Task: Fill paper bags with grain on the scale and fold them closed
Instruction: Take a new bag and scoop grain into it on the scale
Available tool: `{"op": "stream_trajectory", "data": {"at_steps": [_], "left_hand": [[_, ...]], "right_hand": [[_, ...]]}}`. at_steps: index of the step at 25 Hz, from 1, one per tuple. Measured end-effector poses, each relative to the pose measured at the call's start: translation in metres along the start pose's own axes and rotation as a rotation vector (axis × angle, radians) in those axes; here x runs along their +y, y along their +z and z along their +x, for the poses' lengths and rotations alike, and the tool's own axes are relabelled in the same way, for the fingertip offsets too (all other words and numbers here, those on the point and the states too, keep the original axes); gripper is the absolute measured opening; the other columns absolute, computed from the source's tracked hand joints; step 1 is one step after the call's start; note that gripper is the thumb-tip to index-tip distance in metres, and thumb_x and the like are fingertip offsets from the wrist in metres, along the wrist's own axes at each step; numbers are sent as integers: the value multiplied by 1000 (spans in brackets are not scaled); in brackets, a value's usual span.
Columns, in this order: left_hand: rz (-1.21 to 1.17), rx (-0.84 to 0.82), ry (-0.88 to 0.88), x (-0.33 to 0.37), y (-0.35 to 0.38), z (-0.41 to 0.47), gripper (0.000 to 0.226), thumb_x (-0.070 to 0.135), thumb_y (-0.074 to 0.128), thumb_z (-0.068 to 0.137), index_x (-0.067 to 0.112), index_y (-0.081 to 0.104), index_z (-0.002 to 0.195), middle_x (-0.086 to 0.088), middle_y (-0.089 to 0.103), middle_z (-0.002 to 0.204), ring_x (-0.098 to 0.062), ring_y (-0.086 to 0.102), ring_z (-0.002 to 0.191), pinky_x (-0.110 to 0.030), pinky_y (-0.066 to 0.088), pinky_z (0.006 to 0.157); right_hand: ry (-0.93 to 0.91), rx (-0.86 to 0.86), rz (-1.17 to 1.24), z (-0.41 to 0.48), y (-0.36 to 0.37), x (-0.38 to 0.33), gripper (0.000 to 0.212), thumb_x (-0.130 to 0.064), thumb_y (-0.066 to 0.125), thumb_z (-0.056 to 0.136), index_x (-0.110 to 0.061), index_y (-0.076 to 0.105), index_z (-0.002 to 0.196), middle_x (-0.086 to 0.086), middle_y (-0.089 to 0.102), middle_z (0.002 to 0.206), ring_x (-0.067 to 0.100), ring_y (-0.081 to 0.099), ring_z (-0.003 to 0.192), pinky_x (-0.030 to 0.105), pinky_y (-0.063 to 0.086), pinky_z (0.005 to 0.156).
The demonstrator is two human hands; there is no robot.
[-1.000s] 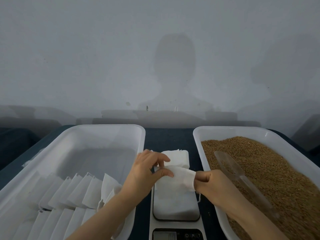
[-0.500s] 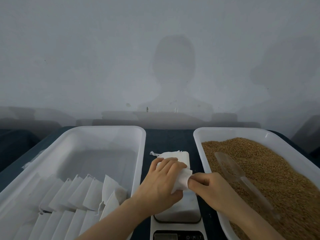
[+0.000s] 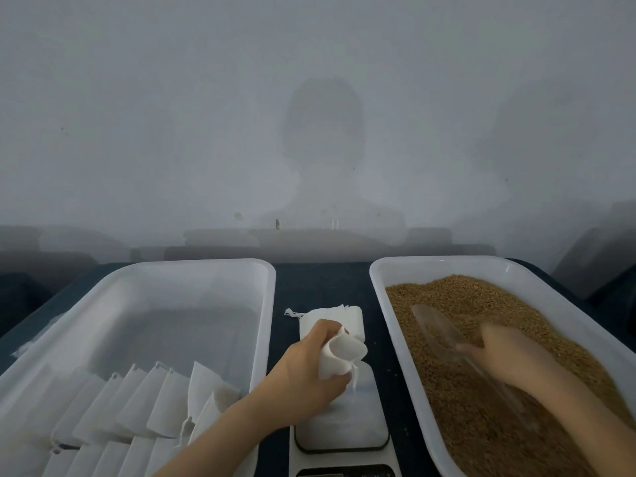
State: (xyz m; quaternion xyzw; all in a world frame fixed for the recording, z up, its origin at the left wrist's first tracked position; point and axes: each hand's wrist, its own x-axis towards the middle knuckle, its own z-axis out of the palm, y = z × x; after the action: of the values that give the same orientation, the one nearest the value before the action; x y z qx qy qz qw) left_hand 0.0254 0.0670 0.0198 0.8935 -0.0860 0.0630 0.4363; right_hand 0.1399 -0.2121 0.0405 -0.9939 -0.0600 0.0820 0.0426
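Left tray [image 3: 265, 321]: 9 o'clock of scale [image 3: 344, 425], holds folded bags [image 3: 137, 401]
Right tray [image 3: 389, 325]: 3 o'clock, holds grain [image 3: 481, 407], clear scoop [image 3: 437, 325]
Left hand [image 3: 303, 370]: grips open bag [image 3: 339, 356] over scale
Right hand [image 3: 509, 356]: blurred at scoop handle, grip unclear
Spare bags [image 3: 337, 315]: 12 o'clock of scale

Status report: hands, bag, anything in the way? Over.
Left hand grips open bag over the scale. Right hand on the scoop in the grain, blurred, grip unclear. No obstruction seen.

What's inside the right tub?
Brown grain fills the right tub, and a clear scoop lies on top. The blurred right hand covers the scoop's handle, and the grain hides the tub floor.
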Motion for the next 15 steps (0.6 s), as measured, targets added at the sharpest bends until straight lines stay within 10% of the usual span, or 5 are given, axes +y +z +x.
{"op": "stream_trajectory", "data": {"at_steps": [9, 15], "left_hand": [[-132, -128, -82, -1, -4, -1, 39, 37, 64, 82, 49, 43, 113, 21, 55, 106, -5, 58, 96, -13, 48, 71], [-54, -173, -116, -1, -2, 1, 49, 42, 68, 83, 47, 38, 123, 21, 50, 119, -8, 55, 104, -11, 48, 79]], "right_hand": [[39, 84, -28, 8, 6, -2, 30, -36, 43, 96, -21, 52, 72, -4, 57, 74, 11, 58, 65, 24, 46, 55], [43, 135, -138, 7, -2, -20, 21, -33, 43, 96, -18, 58, 94, -2, 53, 84, 18, 59, 77, 35, 54, 76]]}}
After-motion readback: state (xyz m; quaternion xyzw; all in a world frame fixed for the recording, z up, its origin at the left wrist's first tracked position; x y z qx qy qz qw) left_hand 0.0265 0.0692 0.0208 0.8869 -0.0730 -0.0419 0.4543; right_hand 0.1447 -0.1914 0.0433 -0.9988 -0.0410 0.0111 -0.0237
